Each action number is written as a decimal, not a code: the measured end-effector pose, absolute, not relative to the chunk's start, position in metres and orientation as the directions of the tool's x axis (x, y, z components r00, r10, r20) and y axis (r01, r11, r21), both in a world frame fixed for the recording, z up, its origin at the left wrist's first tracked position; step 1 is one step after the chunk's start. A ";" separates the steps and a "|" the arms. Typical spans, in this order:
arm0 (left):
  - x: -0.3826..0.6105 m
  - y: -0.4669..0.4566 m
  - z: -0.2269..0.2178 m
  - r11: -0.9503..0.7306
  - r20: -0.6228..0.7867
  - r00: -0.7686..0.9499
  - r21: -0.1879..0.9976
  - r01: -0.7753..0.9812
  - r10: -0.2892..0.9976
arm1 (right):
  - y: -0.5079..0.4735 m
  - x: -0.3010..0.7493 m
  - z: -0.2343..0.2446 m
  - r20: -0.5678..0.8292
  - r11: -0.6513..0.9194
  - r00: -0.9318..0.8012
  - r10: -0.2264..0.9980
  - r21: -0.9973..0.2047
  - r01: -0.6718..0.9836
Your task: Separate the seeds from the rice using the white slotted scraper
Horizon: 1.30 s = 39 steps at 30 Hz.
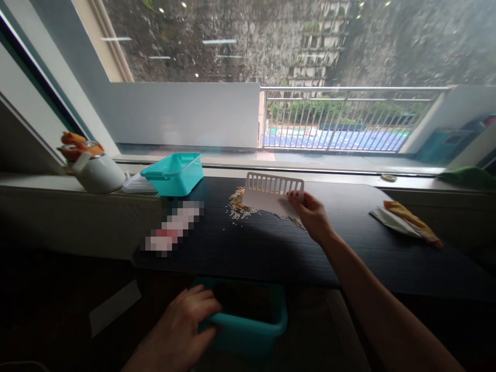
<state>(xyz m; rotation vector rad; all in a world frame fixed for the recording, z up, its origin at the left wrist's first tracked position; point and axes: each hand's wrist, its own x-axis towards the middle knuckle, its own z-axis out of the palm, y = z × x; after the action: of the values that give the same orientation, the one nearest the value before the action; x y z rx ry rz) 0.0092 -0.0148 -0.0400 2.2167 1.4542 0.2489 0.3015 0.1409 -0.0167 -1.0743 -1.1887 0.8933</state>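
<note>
Head view: right hand pinches a pale slotted plastic scraper, seemingly gathering cream grains; left hand clasps a teal plastic bin, best kept under the near tabletop edge.

The slotted scraper is a pale pinkish white, and the grains mix off-white with yellow-orange. Both the upper bin and the lower bin are turquoise — the lower in a darker shade — and the table is black with fine streaks. The bundle pairs mustard yellow with white, and the pot is pale grey.
</note>
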 end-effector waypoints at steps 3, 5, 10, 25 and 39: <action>0.008 -0.013 -0.042 -0.326 -0.134 0.434 0.476 0.817 0.891 | 0.159 0.288 -0.023 0.324 0.319 0.109 0.940 -0.946 0.064; 0.007 -0.012 -0.042 -0.324 -0.144 0.437 0.478 0.816 0.888 | 0.164 0.279 -0.027 0.352 0.345 0.098 0.931 -0.935 0.087; 0.007 -0.014 -0.042 -0.331 -0.124 0.437 0.481 0.811 0.891 | 0.164 0.271 -0.034 0.344 0.337 0.088 0.935 -0.937 0.086; 0.008 -0.015 -0.039 -0.305 -0.121 0.401 0.465 0.831 0.908 | 0.146 0.284 -0.026 0.273 0.275 0.076 0.959 -0.961 -0.017; -0.013 -0.017 -0.035 -0.290 -0.094 0.380 0.490 0.822 0.920 | 0.148 0.236 -0.007 0.402 0.437 -0.197 0.894 -0.881 0.183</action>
<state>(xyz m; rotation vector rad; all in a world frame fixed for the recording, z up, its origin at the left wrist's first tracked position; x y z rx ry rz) -0.0133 -0.0175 -0.0353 2.1839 1.4998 0.2838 0.2363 0.1484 -0.0074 -0.9502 -1.6618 0.8645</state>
